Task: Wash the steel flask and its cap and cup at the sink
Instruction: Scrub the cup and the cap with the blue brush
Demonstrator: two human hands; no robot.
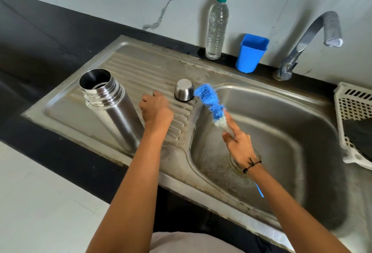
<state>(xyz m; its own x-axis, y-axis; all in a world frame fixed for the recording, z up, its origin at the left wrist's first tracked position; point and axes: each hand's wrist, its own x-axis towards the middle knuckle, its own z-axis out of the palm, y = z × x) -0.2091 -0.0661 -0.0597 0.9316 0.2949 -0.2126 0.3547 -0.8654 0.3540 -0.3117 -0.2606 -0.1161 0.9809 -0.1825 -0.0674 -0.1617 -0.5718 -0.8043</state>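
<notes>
- Flask (114, 107) is standing upright and uncapped on the ribbed drainboard (141, 71), just left of the left hand (156, 106).
- Left hand is resting curled on the drainboard between flask and cup; whether its grip is holding anything, I cannot tell.
- Cup (184, 89) is sitting upside down on the drainboard, just beyond the left hand and touching the brush bristles.
- Right hand (239, 144) is gripping the bottle brush (211, 101) by its stem, index finger lying straight along it; bristle head is pointing up-left over the basin's (281, 132) left rim, blue handle end is sticking out below the wrist.
- Cap is not showing anywhere I can pick out.
- Along the back of the table (40, 51): water bottle (217, 27), blue tub (251, 53), and tap (306, 43) arching over the basin's far corner.
- White basket (354, 115) is crowding the basin's right edge.
- Dark table is stretching away left of the drainboard.
</notes>
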